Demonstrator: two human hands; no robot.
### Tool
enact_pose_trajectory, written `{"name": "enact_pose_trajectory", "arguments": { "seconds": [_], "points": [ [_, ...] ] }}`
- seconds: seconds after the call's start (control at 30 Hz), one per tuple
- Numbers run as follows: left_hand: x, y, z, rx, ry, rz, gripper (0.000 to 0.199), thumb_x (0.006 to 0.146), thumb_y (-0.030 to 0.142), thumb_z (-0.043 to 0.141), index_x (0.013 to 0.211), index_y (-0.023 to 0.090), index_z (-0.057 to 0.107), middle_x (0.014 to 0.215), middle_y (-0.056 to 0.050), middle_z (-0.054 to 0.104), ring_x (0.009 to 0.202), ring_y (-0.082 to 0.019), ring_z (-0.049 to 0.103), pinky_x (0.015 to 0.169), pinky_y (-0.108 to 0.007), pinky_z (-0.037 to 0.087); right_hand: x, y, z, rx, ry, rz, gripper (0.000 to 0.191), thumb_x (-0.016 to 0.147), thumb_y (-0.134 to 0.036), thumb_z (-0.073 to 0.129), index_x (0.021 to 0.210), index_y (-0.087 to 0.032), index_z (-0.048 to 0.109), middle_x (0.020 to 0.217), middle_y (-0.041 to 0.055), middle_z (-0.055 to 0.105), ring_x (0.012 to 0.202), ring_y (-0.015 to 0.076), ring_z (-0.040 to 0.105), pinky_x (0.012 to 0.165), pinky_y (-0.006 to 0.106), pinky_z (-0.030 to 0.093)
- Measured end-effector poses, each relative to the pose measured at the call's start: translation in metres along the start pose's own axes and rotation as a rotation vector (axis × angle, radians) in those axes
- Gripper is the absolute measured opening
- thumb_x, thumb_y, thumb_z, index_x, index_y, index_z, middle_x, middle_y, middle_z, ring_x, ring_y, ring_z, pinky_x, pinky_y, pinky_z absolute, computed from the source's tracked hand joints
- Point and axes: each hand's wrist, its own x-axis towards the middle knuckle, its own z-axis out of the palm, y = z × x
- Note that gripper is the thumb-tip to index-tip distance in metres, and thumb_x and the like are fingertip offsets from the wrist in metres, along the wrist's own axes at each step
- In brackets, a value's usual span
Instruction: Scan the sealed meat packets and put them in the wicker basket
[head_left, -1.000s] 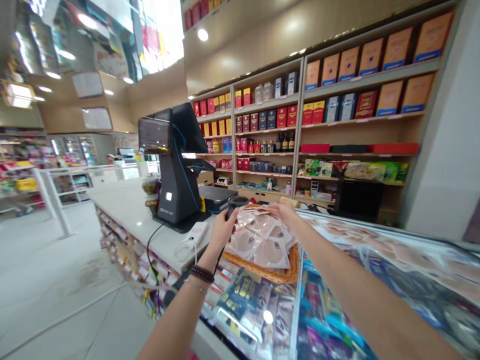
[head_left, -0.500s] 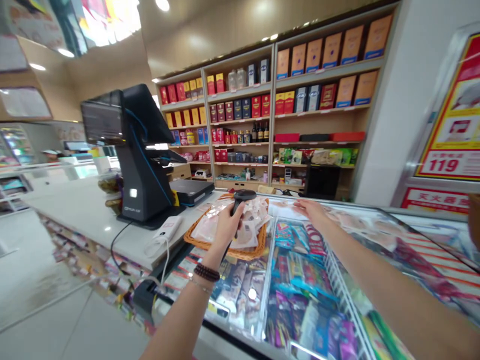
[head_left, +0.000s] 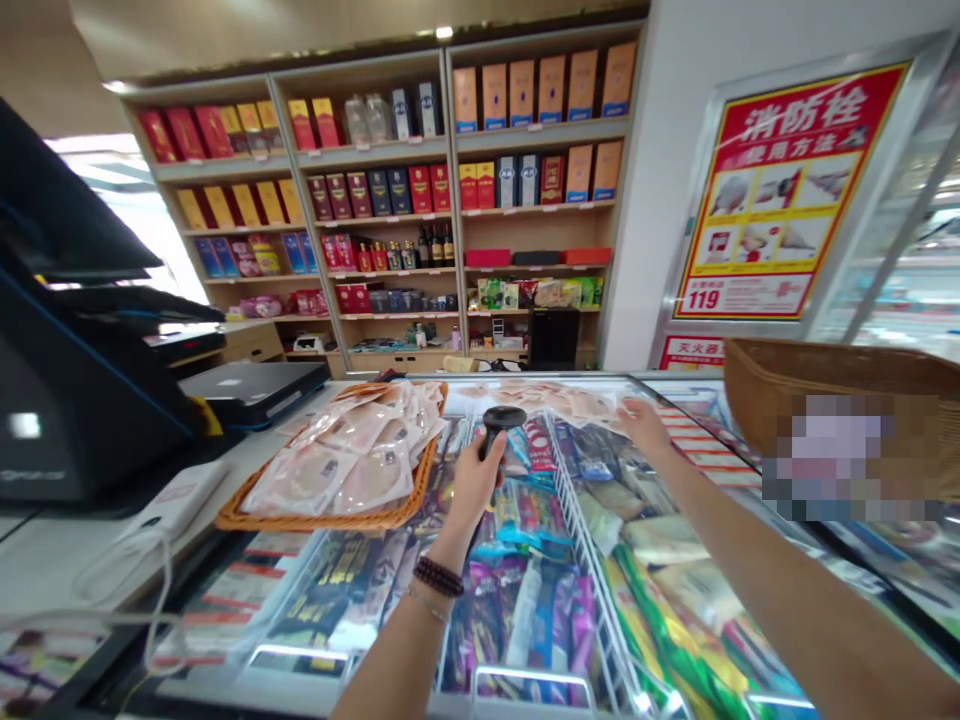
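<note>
My left hand (head_left: pixel 476 478) is closed round the handle of a black barcode scanner (head_left: pixel 502 418), held upright above the glass freezer top. A dark bracelet is on that wrist. My right hand (head_left: pixel 643 425) reaches far forward over the glass, fingers partly stretched, at the right end of a spread of flat clear packets (head_left: pixel 562 400). Whether its fingertips touch a packet is hard to make out. To the left of the scanner, an orange wicker tray (head_left: pixel 315 522) holds several flat clear packets (head_left: pixel 330 460) with pale round contents.
Colourful ice-cream packs (head_left: pixel 517 610) lie in wire baskets under the glass. A brown woven basket (head_left: pixel 750 400) stands at right. On the left are a black register (head_left: pixel 45 400), a flat black device (head_left: pixel 255 390) and a white power strip (head_left: pixel 169 505) with cables. Shelves line the back.
The view has turned right and moved closer to the freezer. The scanner stays in my left hand, now right of the wicker tray instead of over it. My right hand has shifted rightward along the packets.
</note>
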Motion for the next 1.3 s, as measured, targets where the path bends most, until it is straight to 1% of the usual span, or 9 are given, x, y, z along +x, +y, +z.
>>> {"name": "enact_pose_trajectory", "arguments": {
  "seconds": [0.13, 0.23, 0.47, 0.57, 0.7, 0.8, 0.93, 1.1, 1.3],
  "points": [
    [-0.005, -0.017, -0.005, 0.048, -0.019, -0.019, 0.069, 0.08, 0.091, 0.071, 0.078, 0.023, 0.06, 0.062, 0.001, 0.063, 0.041, -0.011, 0.051, 0.044, -0.025, 0.036, 0.0, 0.016, 0.003, -0.311, -0.032, -0.107, 0.05, 0.1, -0.024, 0.067, 0.148, -0.012, 0.073, 0.17, 0.0254, 0.066, 0.166, 0.0373, 0.056, 0.14, 0.055, 0.04],
    [-0.008, -0.024, -0.01, 0.108, -0.028, -0.023, 0.068, 0.081, 0.091, 0.07, 0.075, 0.024, 0.059, 0.059, 0.001, 0.061, 0.041, -0.012, 0.05, 0.044, -0.026, 0.035, 0.0, 0.02, 0.019, -0.449, -0.065, -0.107, 0.053, 0.103, -0.028, 0.067, 0.155, -0.016, 0.072, 0.177, 0.0249, 0.059, 0.168, 0.0397, 0.053, 0.141, 0.062, 0.036],
    [-0.012, -0.029, -0.005, 0.165, -0.031, -0.036, 0.072, 0.081, 0.096, 0.07, 0.074, 0.025, 0.06, 0.053, 0.002, 0.055, 0.041, -0.015, 0.051, 0.044, -0.027, 0.036, 0.002, 0.017, 0.036, -0.515, -0.187, -0.129, 0.023, 0.106, -0.038, 0.073, 0.122, -0.03, 0.087, 0.161, 0.0124, 0.077, 0.162, 0.042, 0.059, 0.138, 0.084, 0.022],
    [-0.012, -0.03, -0.003, 0.145, -0.05, -0.039, 0.071, 0.082, 0.096, 0.071, 0.077, 0.025, 0.063, 0.053, 0.003, 0.053, 0.041, -0.015, 0.051, 0.044, -0.027, 0.037, -0.007, 0.011, 0.032, -0.446, -0.228, -0.175, 0.011, 0.103, -0.037, 0.077, 0.102, -0.03, 0.086, 0.149, 0.0089, 0.084, 0.157, 0.0399, 0.063, 0.139, 0.08, 0.024],
    [-0.009, -0.033, -0.004, 0.144, -0.049, -0.026, 0.071, 0.082, 0.095, 0.072, 0.078, 0.025, 0.063, 0.055, 0.003, 0.054, 0.042, -0.015, 0.052, 0.045, -0.027, 0.037, -0.023, 0.004, 0.028, -0.256, -0.29, -0.259, 0.024, 0.082, -0.04, 0.097, 0.085, -0.027, 0.077, 0.113, 0.0058, 0.089, 0.131, 0.0355, 0.077, 0.129, 0.06, 0.048],
    [-0.008, -0.035, -0.005, 0.169, -0.032, -0.011, 0.071, 0.083, 0.094, 0.071, 0.076, 0.025, 0.062, 0.056, 0.002, 0.058, 0.042, -0.015, 0.052, 0.046, -0.027, 0.037, -0.034, -0.002, 0.031, -0.219, -0.224, -0.185, 0.04, 0.069, -0.036, 0.104, 0.097, -0.026, 0.077, 0.113, 0.007, 0.087, 0.126, 0.0355, 0.077, 0.121, 0.051, 0.055],
    [-0.009, -0.031, -0.006, 0.171, -0.051, -0.013, 0.068, 0.085, 0.091, 0.073, 0.077, 0.024, 0.064, 0.058, 0.001, 0.063, 0.043, -0.015, 0.055, 0.047, -0.027, 0.037, -0.059, -0.011, 0.043, -0.195, -0.139, -0.08, 0.06, 0.064, -0.025, 0.102, 0.118, -0.026, 0.077, 0.12, 0.0083, 0.084, 0.135, 0.039, 0.074, 0.124, 0.054, 0.052],
    [-0.015, -0.021, -0.006, 0.133, -0.089, -0.036, 0.063, 0.085, 0.086, 0.078, 0.083, 0.024, 0.066, 0.054, 0.004, 0.057, 0.043, -0.015, 0.053, 0.048, -0.026, 0.036, -0.099, -0.02, 0.054, 0.207, -0.131, -0.051, 0.079, 0.062, -0.018, 0.093, 0.137, -0.029, 0.069, 0.099, -0.0039, 0.079, 0.106, 0.0305, 0.08, 0.106, 0.047, 0.064],
    [-0.021, -0.01, -0.009, 0.092, -0.146, 0.007, 0.064, 0.081, 0.086, 0.077, 0.077, 0.025, 0.06, 0.06, 0.002, 0.061, 0.043, -0.012, 0.051, 0.047, -0.025, 0.037, -0.118, -0.029, 0.05, 0.508, -0.037, 0.134, 0.073, 0.052, -0.027, 0.109, 0.112, -0.027, 0.068, 0.088, -0.0016, 0.081, 0.097, 0.0295, 0.082, 0.096, 0.044, 0.068]
  ]
}}
